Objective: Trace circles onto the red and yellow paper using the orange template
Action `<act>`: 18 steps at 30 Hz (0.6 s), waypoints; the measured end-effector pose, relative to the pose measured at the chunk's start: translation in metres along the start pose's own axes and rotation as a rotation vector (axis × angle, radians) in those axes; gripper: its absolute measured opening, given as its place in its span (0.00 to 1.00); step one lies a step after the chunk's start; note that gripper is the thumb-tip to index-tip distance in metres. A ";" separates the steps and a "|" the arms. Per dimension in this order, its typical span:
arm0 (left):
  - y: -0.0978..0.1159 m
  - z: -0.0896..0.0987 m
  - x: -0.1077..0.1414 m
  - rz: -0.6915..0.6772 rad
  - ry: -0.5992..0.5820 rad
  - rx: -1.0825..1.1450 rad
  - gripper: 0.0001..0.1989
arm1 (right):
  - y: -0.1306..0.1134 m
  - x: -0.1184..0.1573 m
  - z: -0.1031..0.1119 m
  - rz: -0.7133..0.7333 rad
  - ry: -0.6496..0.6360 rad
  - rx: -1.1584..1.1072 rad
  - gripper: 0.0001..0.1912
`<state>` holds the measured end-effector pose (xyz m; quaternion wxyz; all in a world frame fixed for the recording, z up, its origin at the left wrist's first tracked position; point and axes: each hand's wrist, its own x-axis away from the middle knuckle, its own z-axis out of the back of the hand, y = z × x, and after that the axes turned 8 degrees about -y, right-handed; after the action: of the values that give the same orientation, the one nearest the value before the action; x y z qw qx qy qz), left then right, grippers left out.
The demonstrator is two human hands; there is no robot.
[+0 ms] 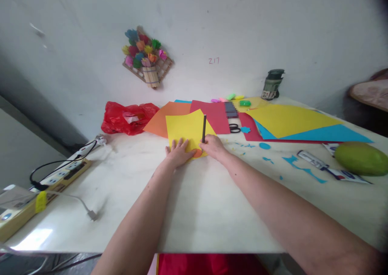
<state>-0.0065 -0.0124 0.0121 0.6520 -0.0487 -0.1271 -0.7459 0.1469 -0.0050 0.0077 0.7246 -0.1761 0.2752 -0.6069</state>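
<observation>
"What's nearest on the pale table (212,210)?"

"A white cable (79,199) on the left, beside a power strip (59,178). Further in, both hands are at the yellow sheet (184,127)."

"Doing what?"

"The left hand (178,155) is spread flat on its near part, thumb reaching to a small orange disc (197,153). The right hand (214,146) pinches a dark pencil (204,125) low down, nearly upright, at the disc's right side. I can't make out its tip."

"And to the right?"

"A green fruit (362,158) lies next to white-and-blue tubes (313,160). Blue scraps (303,170) are scattered nearby, with a blue disc (264,145) a bit beyond."

"Past the hands?"

"Black-handled scissors (234,128) beside a jagged blue piece (245,129). An orange sheet (162,117) and a red sheet (209,111) lie behind the yellow one, and a red plastic bag (118,119) sits to their left. A larger yellow sheet (291,119) overlaps a blue one on the right."

"Furthest back?"

"A dark green bottle (272,85) stands near the wall (194,32), where colourful flowers (141,47) hang on a lattice."
</observation>
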 end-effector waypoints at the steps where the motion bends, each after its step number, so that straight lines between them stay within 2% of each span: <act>1: 0.000 0.000 0.000 0.003 -0.001 -0.003 0.39 | 0.000 0.000 0.000 -0.006 -0.004 -0.004 0.09; 4: 0.000 0.000 0.000 0.007 -0.006 -0.015 0.39 | -0.001 0.001 0.001 -0.014 -0.009 -0.042 0.09; 12: -0.001 -0.001 -0.003 -0.003 0.000 -0.013 0.40 | -0.001 0.004 0.002 -0.031 0.044 -0.317 0.10; 18: -0.002 -0.002 -0.002 -0.007 0.001 -0.006 0.40 | 0.003 0.002 0.001 0.014 -0.031 -0.324 0.09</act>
<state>-0.0079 -0.0104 0.0096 0.6493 -0.0499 -0.1246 -0.7486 0.1499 -0.0060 0.0064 0.6949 -0.2982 0.3596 -0.5467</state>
